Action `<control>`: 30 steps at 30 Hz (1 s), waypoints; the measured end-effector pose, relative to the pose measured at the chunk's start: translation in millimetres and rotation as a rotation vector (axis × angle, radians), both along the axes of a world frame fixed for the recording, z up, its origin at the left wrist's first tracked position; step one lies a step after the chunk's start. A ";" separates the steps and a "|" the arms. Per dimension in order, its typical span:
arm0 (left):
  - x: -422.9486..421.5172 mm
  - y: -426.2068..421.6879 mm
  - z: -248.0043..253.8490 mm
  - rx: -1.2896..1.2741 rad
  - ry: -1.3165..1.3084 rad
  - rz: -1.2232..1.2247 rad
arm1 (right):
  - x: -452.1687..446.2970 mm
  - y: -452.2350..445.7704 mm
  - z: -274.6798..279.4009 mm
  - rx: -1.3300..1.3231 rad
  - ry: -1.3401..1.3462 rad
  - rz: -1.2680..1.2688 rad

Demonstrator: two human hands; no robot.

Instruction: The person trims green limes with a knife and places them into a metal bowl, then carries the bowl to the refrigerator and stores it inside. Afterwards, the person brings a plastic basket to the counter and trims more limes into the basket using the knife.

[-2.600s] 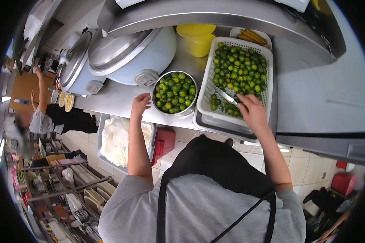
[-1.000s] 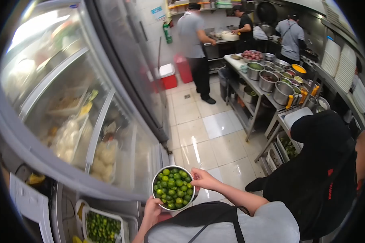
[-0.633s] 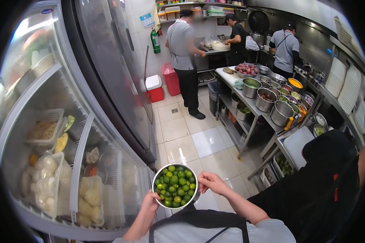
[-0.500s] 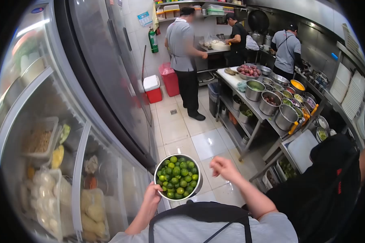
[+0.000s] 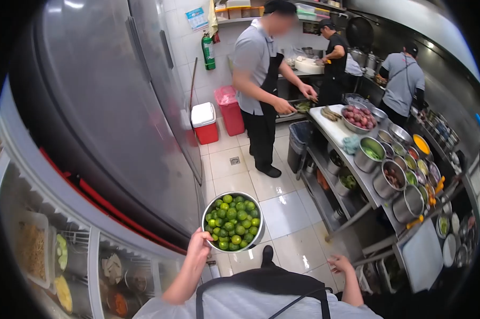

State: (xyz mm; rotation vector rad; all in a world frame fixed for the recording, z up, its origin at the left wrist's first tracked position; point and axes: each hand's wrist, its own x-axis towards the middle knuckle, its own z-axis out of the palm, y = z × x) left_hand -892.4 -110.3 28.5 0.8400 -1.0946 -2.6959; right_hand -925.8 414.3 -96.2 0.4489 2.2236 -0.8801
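My left hand [image 5: 198, 243] grips the rim of a round metal pot [image 5: 261, 234] on its left side, holding it up in front of my body. Green limes [image 5: 232, 220] fill the pot almost to the top. Off to the right and lower down, my right hand [image 5: 340, 264] hangs over the tiled floor. Its fingers are apart and nothing is in them. Under the pot, one dark shoe [image 5: 267, 255] of mine shows on the tiles.
Steel fridge doors [image 5: 107, 90] and glass-fronted shelves of food line the left. On the right, a counter [image 5: 333, 130] carries pots and a bowl of red onions [image 5: 358, 118]. A person [image 5: 258, 69] stands ahead near a red bin [image 5: 230, 111]; two others work farther back.
My view has moved forward with the pot still in my left hand. My right hand has dropped away from beside the pot, and its fingers have opened. The person ahead now reaches toward the counter.
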 end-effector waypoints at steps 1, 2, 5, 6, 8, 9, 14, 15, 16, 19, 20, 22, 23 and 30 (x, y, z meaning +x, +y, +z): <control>-16.4 -13.4 -11.4 -0.013 0.006 0.002 | -6.8 -2.3 -7.9 -0.210 -0.200 -0.287; -32.7 -13.4 3.5 0.019 0.002 0.047 | -16.5 -2.3 -24.2 -0.202 -0.218 -0.274; -79.3 -54.2 -23.8 -0.035 -0.038 0.078 | -100.0 -15.8 -46.7 0.629 -0.096 0.615; -91.5 -65.8 -26.3 -0.043 -0.048 0.088 | -139.5 -29.8 -46.8 0.631 -0.093 0.632; -114.1 -83.6 -21.0 -0.048 -0.083 0.137 | -234.3 -73.2 -49.4 0.421 0.112 0.555; -123.6 -91.2 -22.2 -0.051 -0.084 0.199 | -274.4 -104.1 -36.4 0.453 0.231 0.553; -172.9 -127.3 -37.2 -0.040 -0.112 0.409 | -442.6 -288.0 28.6 0.202 0.616 0.718; -184.1 -141.7 -46.9 -0.020 -0.101 0.415 | -462.7 -324.9 43.7 0.127 0.665 0.758; -200.4 -154.2 -51.2 -0.019 -0.107 0.419 | -477.7 -362.8 60.5 0.051 0.709 0.793; -246.0 -185.8 -63.9 -0.008 -0.141 0.452 | -515.8 -442.2 67.2 -0.042 0.726 0.930; -264.2 -197.4 -66.9 0.017 -0.156 0.456 | -528.6 -459.3 63.5 -0.052 0.699 0.980; -303.0 -230.3 -81.2 0.017 -0.154 0.454 | -554.7 -487.2 50.6 -0.003 0.676 1.074; -325.4 -242.0 -78.5 0.021 -0.146 0.453 | -568.8 -496.2 43.6 0.015 0.622 1.095; -489.7 -319.2 -59.3 -0.035 -0.075 0.348 | -678.7 -573.7 47.6 0.084 0.402 1.010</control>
